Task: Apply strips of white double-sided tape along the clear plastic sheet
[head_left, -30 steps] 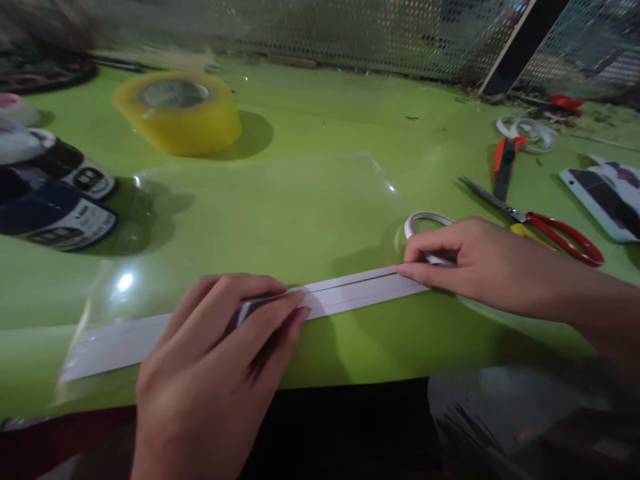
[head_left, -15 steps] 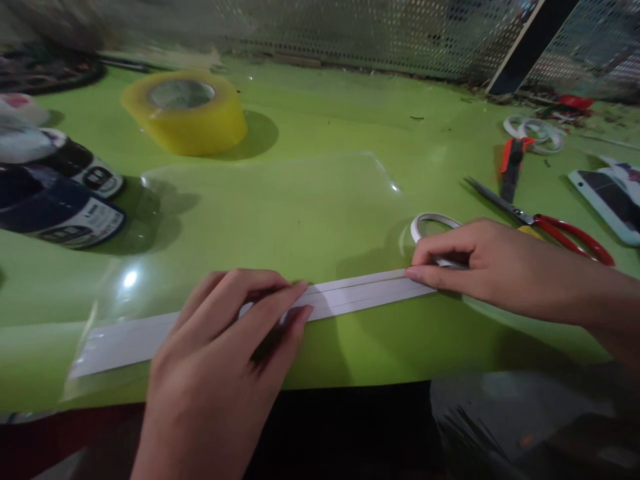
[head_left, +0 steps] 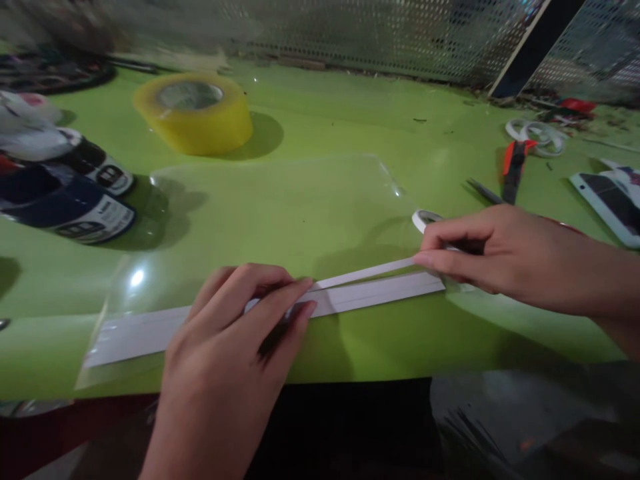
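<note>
A: What frames the scene?

B: A green counter (head_left: 355, 127), backed by a perforated panel (head_left: 400, 50), its front edge crossed by the left wrist. A transparent sheet (head_left: 270, 200) spreads across the middle, with open room beyond it.

A: And the hands?

B: The left hand (head_left: 225, 340) bends over a white band (head_left: 135, 333) lying near the front edge; its fingertips touch a narrow white strip (head_left: 370, 272), though whether they grip or merely press, I cannot tell. The right hand (head_left: 500, 257) pinches that strip's other end.

A: Any containers?

B: Two dark bottles (head_left: 103, 213) with printed labels at left, contents impossible to make out, near a thick yellow tape roll (head_left: 215, 130).

A: And the strip?

B: It slants between both hands, lifted apart from the band at the right. A white ring (head_left: 421, 219) sits just behind the right fingers.
</note>
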{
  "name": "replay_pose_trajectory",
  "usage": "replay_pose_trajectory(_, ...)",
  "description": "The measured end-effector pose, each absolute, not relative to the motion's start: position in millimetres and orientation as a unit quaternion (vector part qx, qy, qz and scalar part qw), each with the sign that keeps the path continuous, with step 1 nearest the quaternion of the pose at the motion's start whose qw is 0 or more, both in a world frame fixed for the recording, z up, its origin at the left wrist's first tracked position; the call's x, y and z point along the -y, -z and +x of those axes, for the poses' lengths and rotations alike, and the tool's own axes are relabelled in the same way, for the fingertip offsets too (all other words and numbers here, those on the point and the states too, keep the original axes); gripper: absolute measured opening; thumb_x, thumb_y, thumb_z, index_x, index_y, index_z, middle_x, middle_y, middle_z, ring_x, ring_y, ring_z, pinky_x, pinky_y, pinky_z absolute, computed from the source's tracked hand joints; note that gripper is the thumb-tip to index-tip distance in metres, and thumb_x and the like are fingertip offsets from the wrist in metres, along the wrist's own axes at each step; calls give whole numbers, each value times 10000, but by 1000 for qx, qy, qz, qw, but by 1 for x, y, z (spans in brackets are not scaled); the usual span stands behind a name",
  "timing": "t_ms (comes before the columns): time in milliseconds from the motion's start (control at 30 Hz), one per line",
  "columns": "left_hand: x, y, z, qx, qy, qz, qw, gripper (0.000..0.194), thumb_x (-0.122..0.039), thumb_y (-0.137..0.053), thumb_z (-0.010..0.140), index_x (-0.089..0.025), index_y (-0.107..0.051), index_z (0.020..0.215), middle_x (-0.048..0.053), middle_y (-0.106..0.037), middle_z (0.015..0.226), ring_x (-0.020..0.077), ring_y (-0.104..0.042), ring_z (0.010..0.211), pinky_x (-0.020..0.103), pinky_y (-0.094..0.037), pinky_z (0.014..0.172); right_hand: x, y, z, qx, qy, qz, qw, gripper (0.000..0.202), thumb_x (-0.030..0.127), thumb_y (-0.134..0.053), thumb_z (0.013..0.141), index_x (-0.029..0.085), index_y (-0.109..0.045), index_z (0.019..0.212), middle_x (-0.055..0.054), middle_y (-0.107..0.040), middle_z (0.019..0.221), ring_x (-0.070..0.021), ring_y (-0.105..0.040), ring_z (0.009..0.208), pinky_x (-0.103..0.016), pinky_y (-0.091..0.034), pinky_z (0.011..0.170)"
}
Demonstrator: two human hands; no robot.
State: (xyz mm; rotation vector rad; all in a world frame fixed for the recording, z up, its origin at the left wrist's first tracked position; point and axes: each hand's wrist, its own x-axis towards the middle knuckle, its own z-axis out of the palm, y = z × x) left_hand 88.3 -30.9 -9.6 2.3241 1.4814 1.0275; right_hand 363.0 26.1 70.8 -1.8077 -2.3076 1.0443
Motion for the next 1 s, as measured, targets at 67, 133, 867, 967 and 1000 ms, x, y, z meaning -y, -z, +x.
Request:
replay_pose_trajectory(67, 30, 9, 89, -503, -349, 784, 102, 146, -215, -631, 963, -257, -733, 1059, -5, -659, 1023, 146, -592, 935, 284, -485, 805, -27, -75, 361, 740, -339, -581, 21, 442, 608, -640, 856, 228, -571, 641, 43, -452, 498, -99, -371, 450, -293, -278, 480)
replay_pose_trajectory(133, 29, 9, 89, -505, -347, 784, 101, 141, -217, -639, 958, -256, -734, 1054, -11, -662, 1025, 136, -594, 931, 271, -487, 793, -27, -79, 358, 740, -340, -581, 23, 448, 602, -645, 854, 230, -550, 624, 43, -455, 481, -98, -368, 434, -297, -270, 466)
replay_pose_trajectory(867, 32, 7, 87, -512, -346, 779, 103, 160, -201, -619, 965, -292, -730, 1036, -11, -647, 1012, 152, -595, 930, 299, -492, 773, -23, -59, 366, 737, -290, -610, -42, 412, 624, -611, 854, 246, -631, 694, 27, -550, 574, -122, -431, 479, -322, -245, 512)
replay_pose_trajectory(967, 31, 9, 88, -511, -345, 781, 105, 153, -209, -615, 969, -300, -725, 1024, -13, -644, 1016, 158, -595, 936, 303, -493, 759, -23, -56, 366, 742, -286, -605, -41, 404, 615, -594, 860, 252, -641, 690, 30, -554, 556, -125, -441, 471, -318, -247, 500)
replay_pose_trajectory(1000, 30, 9, 89, -511, -344, 780, 106, 152, -212, -615, 969, -305, -723, 1023, -14, -644, 1016, 161, -595, 936, 306, -494, 753, -23, -55, 367, 745, -287, -601, -38, 400, 614, -592, 860, 255, -644, 692, 31, -560, 558, -127, -448, 473, -316, -252, 496)
